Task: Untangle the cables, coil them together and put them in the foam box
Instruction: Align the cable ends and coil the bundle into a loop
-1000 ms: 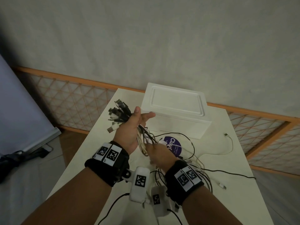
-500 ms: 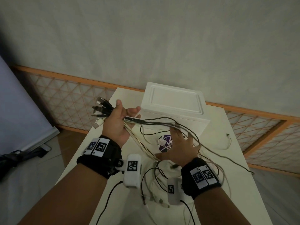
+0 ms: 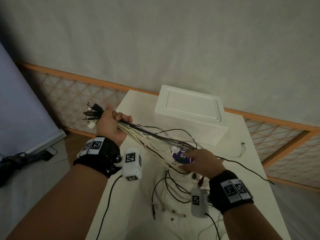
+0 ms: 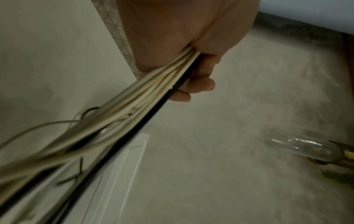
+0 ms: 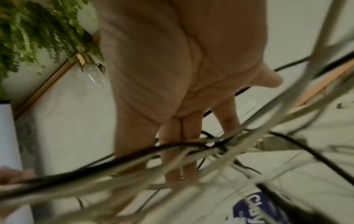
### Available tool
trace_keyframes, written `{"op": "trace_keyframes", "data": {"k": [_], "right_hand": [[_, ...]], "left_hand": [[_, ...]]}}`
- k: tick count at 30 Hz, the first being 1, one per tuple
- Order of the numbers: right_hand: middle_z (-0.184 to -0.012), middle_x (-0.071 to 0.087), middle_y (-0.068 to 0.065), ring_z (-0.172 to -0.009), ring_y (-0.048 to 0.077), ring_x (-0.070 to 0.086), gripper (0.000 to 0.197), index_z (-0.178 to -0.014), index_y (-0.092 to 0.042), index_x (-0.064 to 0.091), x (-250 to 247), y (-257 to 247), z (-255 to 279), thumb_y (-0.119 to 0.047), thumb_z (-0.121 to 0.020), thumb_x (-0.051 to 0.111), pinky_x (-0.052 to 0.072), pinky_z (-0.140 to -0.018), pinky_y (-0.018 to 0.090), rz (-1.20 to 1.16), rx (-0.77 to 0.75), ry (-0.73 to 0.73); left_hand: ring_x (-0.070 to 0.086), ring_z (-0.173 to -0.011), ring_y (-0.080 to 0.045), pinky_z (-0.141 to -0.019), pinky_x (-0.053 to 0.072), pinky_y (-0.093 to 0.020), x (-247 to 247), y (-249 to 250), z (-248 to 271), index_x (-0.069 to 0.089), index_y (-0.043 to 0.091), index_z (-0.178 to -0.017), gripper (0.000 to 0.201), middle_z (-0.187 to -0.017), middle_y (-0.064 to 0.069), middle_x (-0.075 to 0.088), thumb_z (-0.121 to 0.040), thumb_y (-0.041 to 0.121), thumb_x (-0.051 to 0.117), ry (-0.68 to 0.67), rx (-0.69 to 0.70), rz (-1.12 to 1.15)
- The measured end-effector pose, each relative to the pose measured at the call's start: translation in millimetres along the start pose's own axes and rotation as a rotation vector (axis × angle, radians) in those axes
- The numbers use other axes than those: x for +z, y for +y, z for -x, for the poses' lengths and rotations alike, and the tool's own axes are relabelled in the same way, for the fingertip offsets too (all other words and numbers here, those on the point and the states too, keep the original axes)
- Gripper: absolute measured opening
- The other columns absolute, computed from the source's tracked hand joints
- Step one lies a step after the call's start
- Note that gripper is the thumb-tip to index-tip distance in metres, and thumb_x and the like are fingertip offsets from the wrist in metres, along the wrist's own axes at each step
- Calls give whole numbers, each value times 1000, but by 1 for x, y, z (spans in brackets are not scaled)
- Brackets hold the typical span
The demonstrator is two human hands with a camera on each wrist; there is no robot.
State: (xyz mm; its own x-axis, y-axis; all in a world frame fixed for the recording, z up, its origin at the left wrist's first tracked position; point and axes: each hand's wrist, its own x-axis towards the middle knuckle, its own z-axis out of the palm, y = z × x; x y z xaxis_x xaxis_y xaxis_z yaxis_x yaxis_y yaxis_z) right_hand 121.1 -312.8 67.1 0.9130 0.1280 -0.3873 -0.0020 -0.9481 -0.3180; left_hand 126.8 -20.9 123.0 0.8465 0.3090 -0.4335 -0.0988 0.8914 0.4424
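Observation:
My left hand (image 3: 110, 126) grips a bundle of black and white cables (image 3: 149, 137) near their plug ends (image 3: 91, 111), held up over the table's left edge. The left wrist view shows its fingers (image 4: 199, 84) curled round the cables (image 4: 134, 109). The strands run down and right to my right hand (image 3: 199, 161), which is spread with straight fingers (image 5: 180, 151) combing through the cables (image 5: 191, 153). Loose cable ends (image 3: 173, 196) trail on the white table (image 3: 138, 222). The white foam box (image 3: 188, 116) sits with its lid on at the table's far end.
A purple and white label or packet (image 3: 181, 155) lies on the table under the right hand. One white cable (image 3: 242, 148) lies by itself at the right edge. An orange lattice rail (image 3: 78, 94) runs behind the table along the wall.
The left hand has lifted the plug ends further left and up. The right hand has slid down and right along the strands, pulling them straighter.

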Motion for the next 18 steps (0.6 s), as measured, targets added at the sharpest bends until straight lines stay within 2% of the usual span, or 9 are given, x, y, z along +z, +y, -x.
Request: {"op": "trace_keyframes", "data": {"k": [1, 2, 5, 8, 11, 13, 14, 16, 18], "right_hand": [[-91, 62, -21, -101, 14, 59, 79, -86, -47, 65, 0, 2, 0, -102, -34, 42, 36, -99, 62, -7, 14, 9], [-87, 63, -18, -99, 11, 58, 72, -79, -43, 67, -1, 1, 1, -100, -43, 41, 30, -102, 65, 27, 32, 21], [-124, 57, -19, -130, 12, 39, 58, -119, -50, 55, -2, -11, 14, -80, -70, 51, 2, -106, 71, 191, 79, 170], [-153, 21, -22, -145, 30, -13, 104, -144, -51, 8, -1, -19, 21, -81, -59, 60, -1, -97, 80, 192, 36, 168], [-157, -6, -20, -136, 44, -29, 135, -142, -43, -22, -4, -23, 16, -86, -45, 61, 3, -91, 83, 293, 49, 168], [-155, -1, -23, -142, 44, -11, 137, -143, -46, -16, -6, -19, 11, -83, -40, 68, 10, -94, 81, 277, 59, 103], [-154, 8, -23, -143, 38, 9, 130, -143, -47, -2, -10, -18, 8, -78, -41, 72, 19, -100, 75, 246, 51, 25], [-141, 45, -13, -127, 23, 45, 92, -135, -39, 37, -18, -25, 8, -69, -55, 72, 40, -100, 50, 283, -25, -103], [-112, 61, -6, -111, 19, 57, 49, -110, -25, 63, -25, -50, 17, -59, -75, 63, 47, -90, 36, 338, -158, 32]], "left_hand": [[41, -42, -11, -62, 46, -24, 0, 4, 0, 37, 20, -53, 51, -48, 6, 34, -95, 47, 51, 13, 10, 5], [39, -41, -11, -59, 44, -23, 0, 6, -1, 37, 20, -53, 52, -48, 6, 33, -94, 48, 52, 20, 14, 4], [36, -40, -11, -55, 42, -23, -2, 7, -2, 36, 20, -51, 54, -48, 6, 31, -94, 48, 52, 5, 7, -5], [36, -41, -12, -57, 42, -25, -9, 4, -3, 34, 20, -50, 55, -48, 5, 30, -94, 47, 53, 10, -10, -9], [41, -44, -14, -65, 47, -29, -17, 6, -7, 34, 19, -53, 54, -47, 4, 33, -95, 48, 50, 25, 6, -20], [49, -51, -16, -73, 49, -31, -21, 5, -5, 34, 17, -56, 52, -48, 2, 39, -96, 48, 47, -1, 9, -38], [55, -58, -17, -77, 50, -33, -22, 2, -4, 34, 17, -57, 52, -49, 1, 45, -97, 48, 46, -21, 2, -51], [65, -82, -20, -86, 47, -38, -25, -6, 3, 37, 17, -56, 53, -61, -2, 64, -99, 48, 41, -98, -24, -141], [62, -106, -20, -92, 41, -41, -27, -16, 10, 37, 19, -48, 60, -89, -5, 75, -100, 47, 35, -225, -51, -278]]}}
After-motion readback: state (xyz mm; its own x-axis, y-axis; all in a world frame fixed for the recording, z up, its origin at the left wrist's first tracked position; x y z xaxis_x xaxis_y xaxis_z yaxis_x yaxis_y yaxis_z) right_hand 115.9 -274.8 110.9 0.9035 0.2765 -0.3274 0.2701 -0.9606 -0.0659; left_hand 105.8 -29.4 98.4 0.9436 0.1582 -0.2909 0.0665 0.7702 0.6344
